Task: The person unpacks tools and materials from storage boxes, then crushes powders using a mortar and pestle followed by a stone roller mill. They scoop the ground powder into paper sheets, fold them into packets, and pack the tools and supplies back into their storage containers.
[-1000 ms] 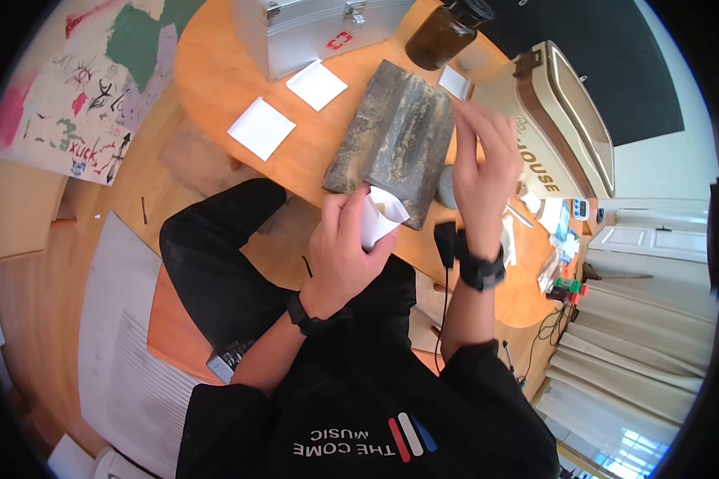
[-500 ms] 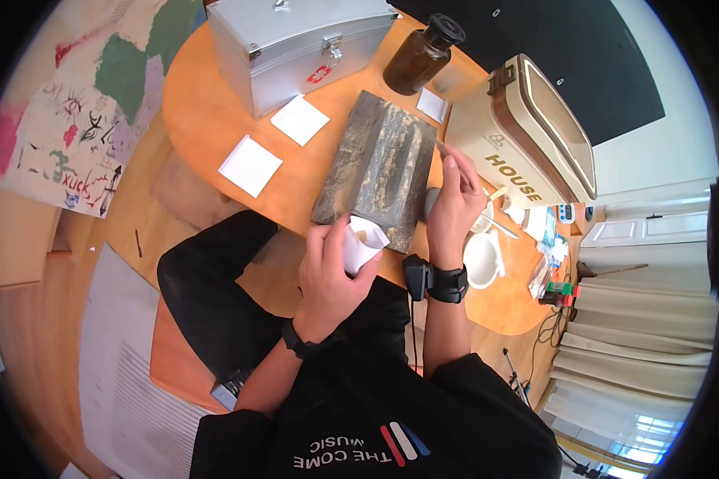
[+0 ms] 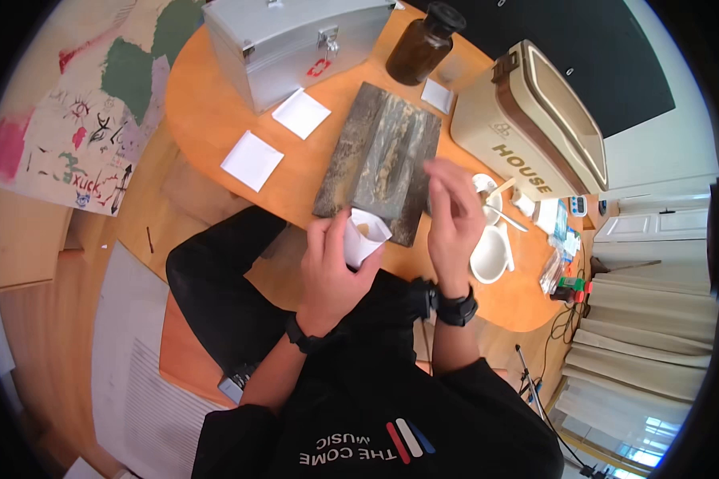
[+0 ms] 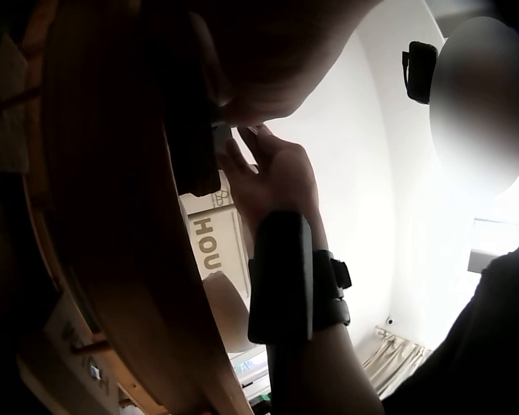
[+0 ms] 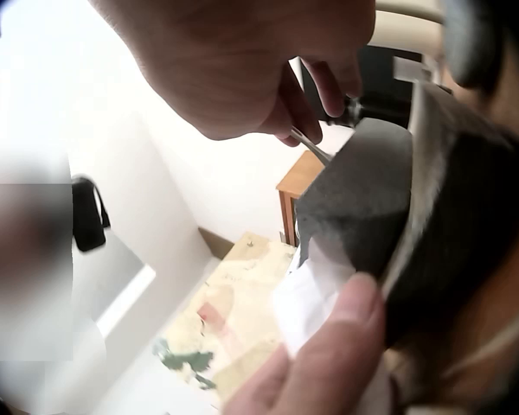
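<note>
My left hand (image 3: 335,267) holds a folded white paper pouch (image 3: 367,233) at the near end of a grey block with a long groove (image 3: 387,156). The pouch's mouth is spread, and a little tan matter shows inside. In the right wrist view, the left thumb presses on the paper against the block's end. My right hand (image 3: 454,227) hovers by the block's right side, fingers extended toward the groove in the head view. Between its fingertips, the right wrist view shows a thin, pale, flat strip (image 5: 313,145) pinched over the block's edge; its kind cannot be made out.
White paper squares (image 3: 252,161) lie on the table (image 3: 196,104). Behind stand a silver case (image 3: 291,60), a brown glass jar (image 3: 419,54) and a cream HOUSE box (image 3: 475,120). A white bowl (image 3: 485,259) and a small dish with utensils (image 3: 495,209) sit right.
My right hand has come down and left from beside the HOUSE box to the block's right side. The left hand keeps holding the pouch at the block's near end. The head view has shifted.
</note>
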`<state>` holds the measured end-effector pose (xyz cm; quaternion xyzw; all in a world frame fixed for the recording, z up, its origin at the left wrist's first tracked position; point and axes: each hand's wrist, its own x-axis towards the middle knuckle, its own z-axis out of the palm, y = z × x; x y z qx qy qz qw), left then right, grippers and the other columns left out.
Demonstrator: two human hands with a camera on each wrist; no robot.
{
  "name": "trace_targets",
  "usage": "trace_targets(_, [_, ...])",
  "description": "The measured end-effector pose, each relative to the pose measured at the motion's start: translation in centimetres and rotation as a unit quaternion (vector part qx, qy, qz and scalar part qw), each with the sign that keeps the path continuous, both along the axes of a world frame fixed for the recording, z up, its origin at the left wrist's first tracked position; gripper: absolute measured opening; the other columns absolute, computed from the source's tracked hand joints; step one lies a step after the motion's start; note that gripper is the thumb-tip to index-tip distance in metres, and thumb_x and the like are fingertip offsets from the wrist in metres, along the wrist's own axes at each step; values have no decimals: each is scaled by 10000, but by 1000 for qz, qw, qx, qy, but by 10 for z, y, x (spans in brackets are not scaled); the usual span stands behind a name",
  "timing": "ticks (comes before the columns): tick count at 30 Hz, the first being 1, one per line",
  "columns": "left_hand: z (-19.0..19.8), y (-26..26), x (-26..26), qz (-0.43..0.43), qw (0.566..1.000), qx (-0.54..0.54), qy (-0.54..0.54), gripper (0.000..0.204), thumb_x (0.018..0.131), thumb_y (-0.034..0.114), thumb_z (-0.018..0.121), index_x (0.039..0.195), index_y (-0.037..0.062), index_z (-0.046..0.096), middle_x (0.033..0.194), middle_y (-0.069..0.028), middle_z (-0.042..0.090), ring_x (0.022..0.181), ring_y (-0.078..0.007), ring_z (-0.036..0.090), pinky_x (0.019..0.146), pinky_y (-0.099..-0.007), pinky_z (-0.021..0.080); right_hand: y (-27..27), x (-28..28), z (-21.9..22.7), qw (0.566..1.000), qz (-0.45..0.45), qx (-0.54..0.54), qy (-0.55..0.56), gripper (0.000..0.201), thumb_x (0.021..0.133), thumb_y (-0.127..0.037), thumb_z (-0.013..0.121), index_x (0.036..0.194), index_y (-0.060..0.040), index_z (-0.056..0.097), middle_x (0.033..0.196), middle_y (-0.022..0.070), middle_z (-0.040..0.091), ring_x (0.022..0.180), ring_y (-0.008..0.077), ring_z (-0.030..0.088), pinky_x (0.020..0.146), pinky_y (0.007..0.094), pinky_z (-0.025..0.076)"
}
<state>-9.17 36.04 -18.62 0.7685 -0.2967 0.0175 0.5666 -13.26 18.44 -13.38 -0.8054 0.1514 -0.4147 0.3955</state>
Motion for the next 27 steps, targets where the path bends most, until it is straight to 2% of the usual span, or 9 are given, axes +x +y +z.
trace_targets(1, [-2, 0, -1, -2, 1000, 6, 7, 697, 789, 138, 861, 1389, -20, 544, 1177, -172, 536, 1016, -349, 627, 850, -426, 541, -4, 9, 8, 1000, -2, 6, 7, 157, 939, 32, 658, 1070, 21, 742, 1078, 123, 722, 1049, 279, 639, 948, 372, 507])
trace_targets(3, [-2, -2, -2, 9, 1000, 14, -3, 701, 788, 146, 863, 1392, -18, 546, 1174, -174, 538, 1016, -356, 626, 851, -424, 545, -21, 35, 27, 973, -17, -229, 35, 141, 878, 62, 679, 1003, 23, 731, 1005, 154, 700, 1016, 355, 626, 990, 420, 505])
trace_targets(5, [-2, -1, -1, 11, 1000, 13, -12, 704, 787, 159, 866, 1392, -14, 548, 1168, -179, 540, 1006, -364, 629, 835, -429, 549, -17, 39, 39, 974, 11, -223, 36, 148, 831, 87, 674, 953, 15, 718, 964, 152, 683, 1015, 386, 613, 1071, 489, 468])
trace_targets(7, [-1, -2, 2, 20, 999, -14, -38, 670, 783, 205, 871, 1351, 7, 576, 1125, -158, 561, 924, -365, 664, 738, -445, 564, -3, 20, 52, 944, 69, -288, 147, 173, 815, 95, 673, 953, 6, 726, 962, 127, 689, 1032, 374, 619, 1117, 547, 416])
trace_targets(9, [-2, 0, 2, 12, 1000, -6, -10, 697, 787, 169, 869, 1386, -2, 556, 1165, -175, 543, 991, -366, 633, 802, -440, 547, 9, 7, 55, 945, 112, -255, 170, 190, 797, 89, 684, 957, -1, 732, 949, 111, 689, 1054, 373, 623, 1153, 586, 368])
trace_targets(15, [-3, -4, 0, 15, 1000, -5, -27, 685, 790, 177, 870, 1373, -2, 559, 1159, -178, 543, 979, -374, 632, 794, -443, 545, -2, 22, 54, 958, 86, -229, 152, 148, 862, 76, 664, 967, 2, 737, 960, 133, 715, 1048, 355, 662, 1155, 529, 397])
trace_targets(17, [2, -4, 3, 36, 998, -9, -58, 643, 770, 192, 877, 1315, -6, 600, 1089, -140, 569, 874, -341, 670, 691, -426, 557, 9, 11, 60, 956, 92, -220, 171, 153, 866, 85, 653, 964, 1, 736, 965, 126, 719, 1035, 339, 663, 1159, 532, 395])
trace_targets(24, [-1, -8, 0, 45, 997, -6, -56, 633, 769, 180, 877, 1308, -4, 601, 1079, -145, 565, 875, -345, 669, 688, -432, 557, 44, -35, 66, 965, 98, -210, 120, 213, 808, 103, 694, 992, 2, 735, 995, 93, 727, 1019, 339, 659, 1144, 581, 395])
trace_targets(27, [-4, -8, -4, 32, 999, -5, -26, 695, 772, 145, 886, 1365, -7, 556, 1139, -166, 537, 975, -358, 627, 791, -432, 540, 26, -16, 59, 969, 69, -219, 94, 236, 811, 105, 685, 1019, 2, 727, 1018, 104, 723, 1039, 350, 654, 1130, 574, 407])
